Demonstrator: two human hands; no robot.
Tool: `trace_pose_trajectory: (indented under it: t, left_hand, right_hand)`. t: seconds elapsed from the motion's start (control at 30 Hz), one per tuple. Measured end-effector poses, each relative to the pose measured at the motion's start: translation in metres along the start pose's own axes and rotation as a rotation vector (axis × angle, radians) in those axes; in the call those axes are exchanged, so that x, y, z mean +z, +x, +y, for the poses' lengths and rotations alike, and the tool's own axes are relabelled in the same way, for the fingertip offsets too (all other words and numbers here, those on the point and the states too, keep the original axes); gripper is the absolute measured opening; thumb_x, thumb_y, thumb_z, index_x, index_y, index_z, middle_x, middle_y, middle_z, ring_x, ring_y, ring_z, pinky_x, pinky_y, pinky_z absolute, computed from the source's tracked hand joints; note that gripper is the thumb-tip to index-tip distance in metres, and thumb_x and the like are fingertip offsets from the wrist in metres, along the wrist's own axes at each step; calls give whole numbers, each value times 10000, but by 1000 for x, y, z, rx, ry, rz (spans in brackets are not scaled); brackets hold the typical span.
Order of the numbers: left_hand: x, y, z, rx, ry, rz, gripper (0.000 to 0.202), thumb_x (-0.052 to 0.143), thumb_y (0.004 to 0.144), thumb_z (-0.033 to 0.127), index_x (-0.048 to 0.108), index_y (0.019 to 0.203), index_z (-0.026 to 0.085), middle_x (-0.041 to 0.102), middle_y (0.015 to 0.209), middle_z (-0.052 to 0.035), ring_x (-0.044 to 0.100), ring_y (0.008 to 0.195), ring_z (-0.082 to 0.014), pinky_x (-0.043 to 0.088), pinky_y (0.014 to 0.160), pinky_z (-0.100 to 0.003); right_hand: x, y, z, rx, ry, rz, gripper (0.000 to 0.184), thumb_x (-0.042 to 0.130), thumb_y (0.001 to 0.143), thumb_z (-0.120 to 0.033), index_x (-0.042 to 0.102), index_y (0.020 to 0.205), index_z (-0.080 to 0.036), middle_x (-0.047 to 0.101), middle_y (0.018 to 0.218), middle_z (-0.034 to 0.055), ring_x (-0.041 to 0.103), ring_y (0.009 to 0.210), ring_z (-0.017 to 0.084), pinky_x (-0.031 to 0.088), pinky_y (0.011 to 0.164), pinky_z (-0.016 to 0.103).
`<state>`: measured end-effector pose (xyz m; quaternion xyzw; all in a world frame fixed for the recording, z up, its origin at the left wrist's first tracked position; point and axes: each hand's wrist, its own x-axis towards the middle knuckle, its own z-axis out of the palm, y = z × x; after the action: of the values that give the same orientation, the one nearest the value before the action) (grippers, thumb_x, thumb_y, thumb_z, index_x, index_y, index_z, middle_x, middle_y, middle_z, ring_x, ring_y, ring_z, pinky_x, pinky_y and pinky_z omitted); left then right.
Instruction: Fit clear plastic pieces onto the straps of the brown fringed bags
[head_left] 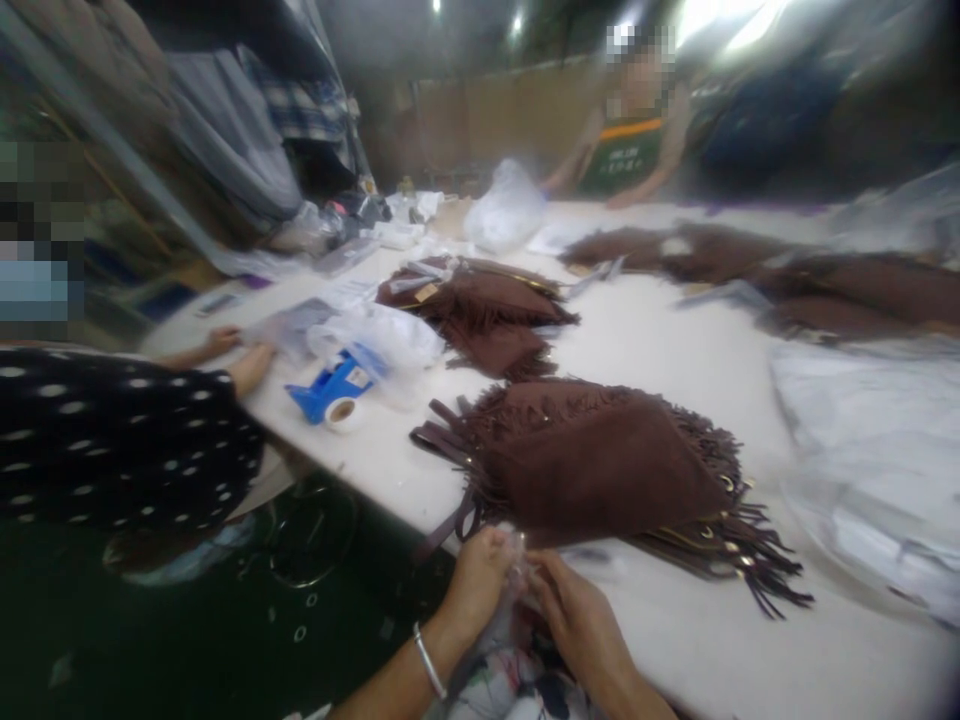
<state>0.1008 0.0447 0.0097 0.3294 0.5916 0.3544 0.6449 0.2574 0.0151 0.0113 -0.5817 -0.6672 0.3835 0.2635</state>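
My left hand (478, 580), with a bracelet at the wrist, is closed on the edge of a clear plastic bag (516, 575). Opposite it, the fingers of my right hand (574, 608) are bent and pinch the same plastic. The bag hangs in front of my body at the table's edge; blur hides whether anything is in it. Just beyond my hands lies a stack of dark brown fringed bags (592, 465), with straps at its left and metal-tipped tassels at its right.
The white table (637, 340) also holds a blue tape dispenser (334, 385), more brown fringed pieces (480, 305) and white plastic bags (877, 450) at right. A person in a dotted garment (127, 435) works at left; another person (630, 150) stands across the table.
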Motion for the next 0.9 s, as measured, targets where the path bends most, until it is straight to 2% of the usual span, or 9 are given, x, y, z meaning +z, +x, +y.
trace_pose_trajectory:
  t: [0.1, 0.17, 0.3, 0.37, 0.47, 0.57, 0.63, 0.73, 0.9]
  left_hand:
    - [10, 6, 5, 6, 10, 22, 201, 634, 736, 342, 554, 803, 170, 605, 608, 6, 574, 508, -129, 412, 504, -227]
    - [14, 7, 7, 7, 3, 26, 236, 628, 739, 386, 533, 792, 177, 597, 597, 7, 572, 501, -135, 409, 486, -229]
    - [15, 8, 12, -60, -18, -1, 343, 645, 724, 476, 535, 817, 165, 596, 576, -1, 522, 449, -113, 339, 420, -201]
    - [14, 9, 16, -89, -38, -16, 390, 676, 707, 490, 557, 863, 153, 593, 565, 6, 492, 434, -91, 309, 415, -182]
    - [14, 9, 28, -71, -52, -48, 435, 709, 687, 504, 571, 905, 154, 590, 550, 14, 472, 415, -76, 289, 413, -174]
    - [19, 10, 47, 9, -18, -99, 359, 693, 712, 466, 569, 839, 154, 593, 547, 9, 463, 400, -70, 296, 410, -178]
    - [26, 12, 59, 55, 14, -126, 289, 660, 739, 421, 559, 782, 153, 594, 547, 3, 469, 399, -72, 308, 410, -181]
    - [38, 17, 69, 70, 25, -142, 247, 637, 748, 389, 545, 732, 159, 579, 536, 12, 472, 398, -74, 308, 408, -184]
    - [60, 31, 73, 69, 16, -146, 274, 616, 756, 428, 545, 740, 164, 569, 534, 21, 463, 392, -73, 311, 408, -188]
  right_hand:
    - [0, 0, 3, -37, -6, -8, 236, 380, 947, -228, 540, 1120, -243, 729, 972, 27, 698, 867, 178, 525, 737, 262]
    - [-7, 3, 9, -82, -62, 99, 238, 379, 949, -220, 540, 1124, -238, 719, 1009, 37, 693, 890, 174, 531, 747, 259]
    - [-48, 29, 11, -257, -356, 416, 297, 407, 943, -213, 531, 1213, -203, 664, 1152, 103, 629, 1046, 220, 488, 916, 356]
    - [-75, 53, 3, -341, -531, 464, 390, 441, 925, -191, 486, 1312, -195, 593, 1293, 123, 554, 1164, 257, 424, 999, 421]
    - [-110, 91, -11, -462, -718, 382, 533, 504, 890, -175, 401, 1411, -222, 476, 1438, 97, 398, 1316, 295, 331, 1059, 481]
    - [-130, 121, -14, -524, -806, 242, 580, 564, 862, -199, 391, 1415, -219, 537, 1373, 99, 382, 1312, 287, 282, 1062, 484]
    - [-140, 135, -11, -520, -841, 161, 467, 566, 857, -181, 495, 1318, -196, 626, 1212, 101, 485, 1178, 256, 310, 1015, 431]
    - [-156, 145, -8, -499, -873, 105, 233, 522, 843, -91, 634, 1030, -174, 653, 955, 75, 544, 935, 209, 350, 906, 350]
    - [-185, 156, -13, -480, -910, 133, 222, 483, 834, -46, 632, 939, -172, 621, 915, 89, 510, 908, 236, 332, 874, 369]
